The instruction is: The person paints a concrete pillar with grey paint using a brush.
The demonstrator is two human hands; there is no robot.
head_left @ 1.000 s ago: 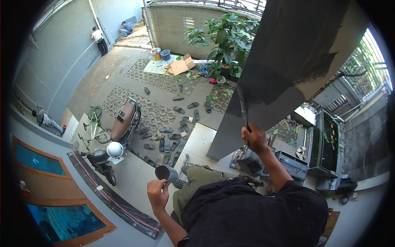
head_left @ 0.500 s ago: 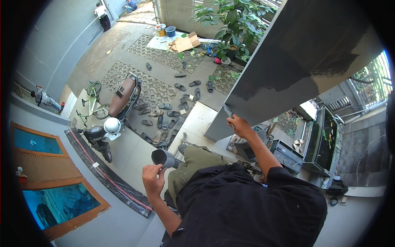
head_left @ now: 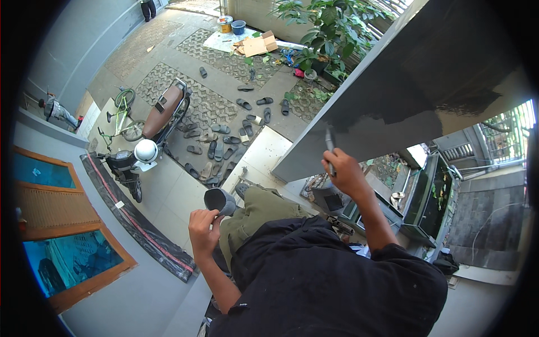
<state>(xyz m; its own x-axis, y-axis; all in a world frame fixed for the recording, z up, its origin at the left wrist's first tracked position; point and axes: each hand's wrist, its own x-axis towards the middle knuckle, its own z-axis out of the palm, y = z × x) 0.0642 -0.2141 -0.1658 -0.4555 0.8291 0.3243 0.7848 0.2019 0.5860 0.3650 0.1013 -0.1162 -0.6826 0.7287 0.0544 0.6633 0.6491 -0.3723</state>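
Note:
My left hand (head_left: 204, 235) pinches the rim of a dark grey cup (head_left: 223, 203), which is tilted with its opening facing up and left. In my right hand (head_left: 348, 173) is a paintbrush (head_left: 331, 147), its bristles pointing away from me and touching or nearly touching the large slanting surface (head_left: 387, 135). That surface is lighter grey toward its near edge. Farther up it carries a darker grey, wet-looking coat with a ragged edge, and a brownish patch shows to the right. The inside of the cup looks dark; its contents cannot be made out.
Several sandals (head_left: 216, 150) lie on the ground ahead. To the left are a motorcycle (head_left: 163, 112) with a white helmet (head_left: 146, 151) and a green bicycle (head_left: 120, 118). Buckets (head_left: 238, 27) and cardboard (head_left: 259, 45) lie beyond. A dark tank (head_left: 421, 196) stands right; people are at the far left.
My right hand has moved right with the brush, whose tip has shifted inward from the surface's left edge. My left hand still holds the cup. The view has shifted slightly.

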